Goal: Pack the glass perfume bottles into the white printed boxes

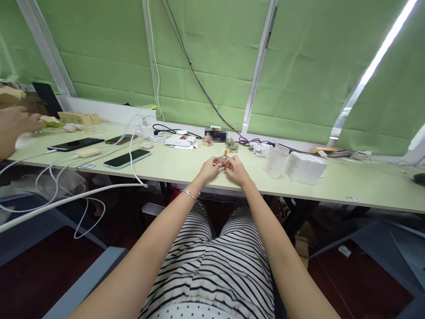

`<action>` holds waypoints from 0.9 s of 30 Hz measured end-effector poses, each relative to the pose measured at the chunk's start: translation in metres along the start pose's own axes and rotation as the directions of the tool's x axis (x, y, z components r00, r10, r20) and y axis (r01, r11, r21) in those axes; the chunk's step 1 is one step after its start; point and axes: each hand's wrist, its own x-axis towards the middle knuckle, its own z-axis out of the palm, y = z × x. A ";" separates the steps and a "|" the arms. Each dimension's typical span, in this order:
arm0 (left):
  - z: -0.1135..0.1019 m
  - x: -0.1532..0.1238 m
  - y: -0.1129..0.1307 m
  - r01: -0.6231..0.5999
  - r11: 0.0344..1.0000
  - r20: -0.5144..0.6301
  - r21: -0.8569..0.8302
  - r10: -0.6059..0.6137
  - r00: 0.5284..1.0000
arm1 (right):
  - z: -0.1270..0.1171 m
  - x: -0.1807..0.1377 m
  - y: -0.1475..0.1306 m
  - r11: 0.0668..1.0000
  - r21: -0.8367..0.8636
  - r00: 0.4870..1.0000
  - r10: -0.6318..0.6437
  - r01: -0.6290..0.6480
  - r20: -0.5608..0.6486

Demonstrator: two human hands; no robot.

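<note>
My left hand (210,168) and my right hand (237,170) meet over the table's front part, thumbs and fingertips pinched together. Between them is a small shiny, clear-looking object with gold-coloured parts (226,153); its top pokes up past my fingers and the rest is mostly covered, so its kind cannot be made out. Both hands are closed on it. Just behind lies a small clump of fine greenish and gold strands (231,144).
White boxes (304,168) stand to the right on the pale table (345,181). Flat white packaging (181,141) lies behind my hands. Phones (127,158) and white cables (83,195) spread leftward. Another person's hand (16,122) is at the far left.
</note>
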 end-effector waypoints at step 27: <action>-0.003 -0.007 0.014 -0.126 0.984 0.243 -0.123 0.153 0.958 | -0.011 0.000 0.004 0.970 0.239 0.932 0.119 -0.035 -0.344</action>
